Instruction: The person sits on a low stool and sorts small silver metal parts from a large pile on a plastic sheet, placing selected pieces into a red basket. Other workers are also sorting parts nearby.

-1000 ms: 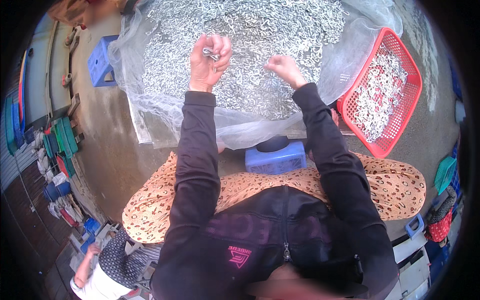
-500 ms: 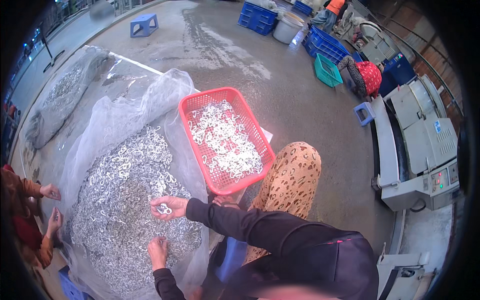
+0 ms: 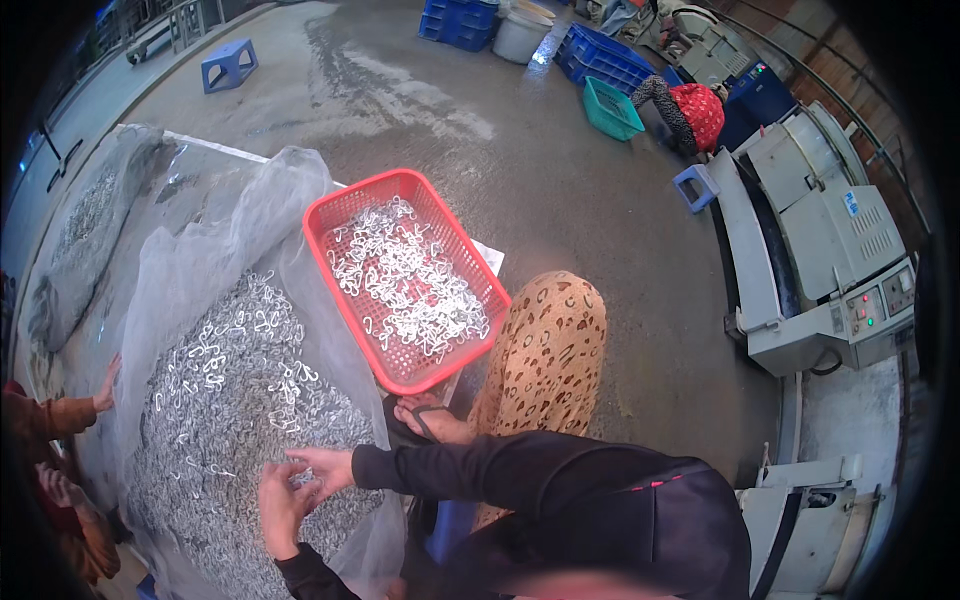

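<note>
My left hand and my right hand meet above a large heap of small metal hooks. Their fingers are curled toward each other, and whatever sits between them is too small to make out. Translucent white mesh sheeting lies under and around the heap. Just beyond my right forearm stands a red perforated plastic basket, partly filled with shiny, bent silver hooks. At the left edge, another person's hand touches the sheeting; that person's second hand is lower down.
My patterned knee and sandalled foot are beside the basket. A mesh bundle lies far left. Blue stools, blue crates, a green basket and a crouching person are farther off. Grey machines line the right.
My right hand, which held a few silver hooks over the heap, has come down to my left hand. The other person's hands have drawn apart. The whole view has shifted slightly.
</note>
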The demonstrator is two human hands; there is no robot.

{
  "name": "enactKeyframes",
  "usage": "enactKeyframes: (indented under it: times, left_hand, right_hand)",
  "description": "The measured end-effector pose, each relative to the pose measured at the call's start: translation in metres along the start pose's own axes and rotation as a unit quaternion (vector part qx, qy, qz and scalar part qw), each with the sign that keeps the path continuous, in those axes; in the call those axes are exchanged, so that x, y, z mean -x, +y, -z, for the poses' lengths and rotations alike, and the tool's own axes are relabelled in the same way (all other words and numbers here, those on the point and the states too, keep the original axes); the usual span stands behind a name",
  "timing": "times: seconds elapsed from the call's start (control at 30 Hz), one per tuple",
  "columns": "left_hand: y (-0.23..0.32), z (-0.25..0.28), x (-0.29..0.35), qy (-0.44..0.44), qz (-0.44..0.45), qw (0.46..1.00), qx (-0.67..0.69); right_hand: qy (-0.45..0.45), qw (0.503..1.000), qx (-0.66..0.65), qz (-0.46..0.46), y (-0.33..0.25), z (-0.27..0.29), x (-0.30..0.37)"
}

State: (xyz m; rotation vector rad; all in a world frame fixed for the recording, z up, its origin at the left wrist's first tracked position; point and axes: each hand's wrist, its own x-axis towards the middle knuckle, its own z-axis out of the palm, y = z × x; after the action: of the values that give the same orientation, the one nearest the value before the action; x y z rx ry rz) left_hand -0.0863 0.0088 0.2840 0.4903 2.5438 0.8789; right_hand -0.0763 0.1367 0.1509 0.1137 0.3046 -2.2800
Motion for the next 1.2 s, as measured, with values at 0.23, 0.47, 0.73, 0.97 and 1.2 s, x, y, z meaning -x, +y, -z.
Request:
enactKeyframes:
  times: [0.23,0.47,0.73,0.97,1.2]
  left_hand:
    - [-0.060,0.005,-0.001,0.320,0.062,0.935,0.141]
    - [-0.164,-0.106,0.044,0.156,0.393,0.883,0.204]
    - [-0.174,-0.131,-0.008,0.159,0.139,0.977,-0.017]
    - [-0.093,-0.068,-0.010,0.132,0.177,0.700,0.679]
    - [-0.078,-0.033,0.043,0.157,0.075,0.634,0.754]
  right_hand:
    - [0.032,0.995,0.000,0.091,-0.100,-0.025,0.002]
    - [0.413,0.725,0.526,0.164,-0.257,-0.050,0.134]
    - [0.558,0.346,0.738,0.155,-0.217,-0.002,0.100]
    - [0.148,0.616,0.770,0.070,-0.085,-0.016,-0.021]
    - [0.214,0.217,0.950,0.065,0.048,0.020,-0.042]
